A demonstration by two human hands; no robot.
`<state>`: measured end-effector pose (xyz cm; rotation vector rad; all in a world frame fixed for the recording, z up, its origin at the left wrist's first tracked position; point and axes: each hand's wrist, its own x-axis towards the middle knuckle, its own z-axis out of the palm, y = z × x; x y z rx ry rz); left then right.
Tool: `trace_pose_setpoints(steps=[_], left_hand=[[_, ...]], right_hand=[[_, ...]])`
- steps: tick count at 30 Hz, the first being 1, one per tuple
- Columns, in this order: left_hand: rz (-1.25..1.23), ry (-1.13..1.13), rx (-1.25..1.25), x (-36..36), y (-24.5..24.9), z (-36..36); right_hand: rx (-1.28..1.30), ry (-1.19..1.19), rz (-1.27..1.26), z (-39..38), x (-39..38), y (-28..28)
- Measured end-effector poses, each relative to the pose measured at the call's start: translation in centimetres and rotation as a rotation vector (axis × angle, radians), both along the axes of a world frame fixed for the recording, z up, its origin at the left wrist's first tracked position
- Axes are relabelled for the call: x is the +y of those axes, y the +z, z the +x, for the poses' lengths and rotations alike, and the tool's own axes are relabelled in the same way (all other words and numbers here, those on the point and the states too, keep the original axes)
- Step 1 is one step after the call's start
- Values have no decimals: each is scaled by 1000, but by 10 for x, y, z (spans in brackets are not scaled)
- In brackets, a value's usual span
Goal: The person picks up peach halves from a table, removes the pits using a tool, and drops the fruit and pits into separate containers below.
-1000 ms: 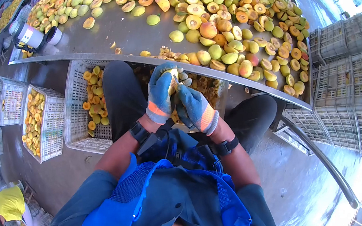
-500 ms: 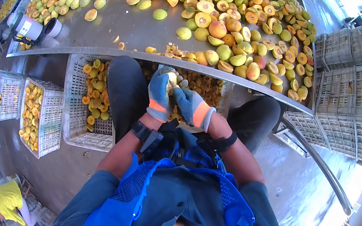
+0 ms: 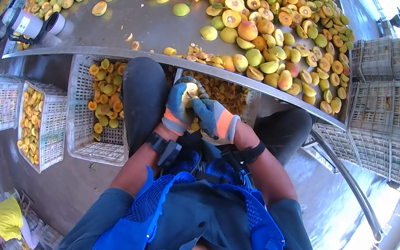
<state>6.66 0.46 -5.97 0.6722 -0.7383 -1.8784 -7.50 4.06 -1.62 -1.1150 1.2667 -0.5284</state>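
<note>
My left hand, in a blue and orange glove, is closed around a cut peach whose pale yellow flesh shows between the fingers. My right hand, gloved alike, presses against it from the right with curled fingers. Whatever that hand grips is hidden. Both hands are in front of the metal table's edge, above a crate of brownish fruit scraps. Halved and whole peaches are heaped on the table beyond.
Beside my left knee stands a crate partly filled with peach halves; another full crate is farther left. Stacked crates rise at right, near a curved metal table leg. A person in yellow bends at far left.
The view has shifted slightly, so the table and fruit sit a little differently in it. Both hands stay together around the cut peach, with only slight finger movement.
</note>
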Motion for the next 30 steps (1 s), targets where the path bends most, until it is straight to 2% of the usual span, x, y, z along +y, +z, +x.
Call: trace_pose_setpoints(steps=[1,4,7,9,10,13,17,19,23,25,30], left_hand=[[39,-11,58,0,1,1],[149,-69,155,3,3,5],[103,-121,155,2,3,4],[245,10,33,4,10,-3],[307,77,-24,1,14,-7],[95,160,-173,6,14,-7],[359,102,-134,4,20,-7],[443,112,-30,6,9,-9],[409,200,-209,9,13,-17],[376,269,-320,12,16,-20],[425,247,-254,10,16,-24]], right_hand=[[-55,-25,14,0,1,0],[-242,-64,300,-9,4,25],[-532,-100,470,-21,13,27],[-557,-175,464,-16,19,24],[-566,-210,452,-14,19,24],[-451,-186,338,-9,26,24],[-373,-175,365,-7,28,23],[-230,-134,216,-5,27,12],[-39,-20,148,-4,25,-1],[-156,-61,277,-7,26,15],[-269,-92,381,-16,26,17]])
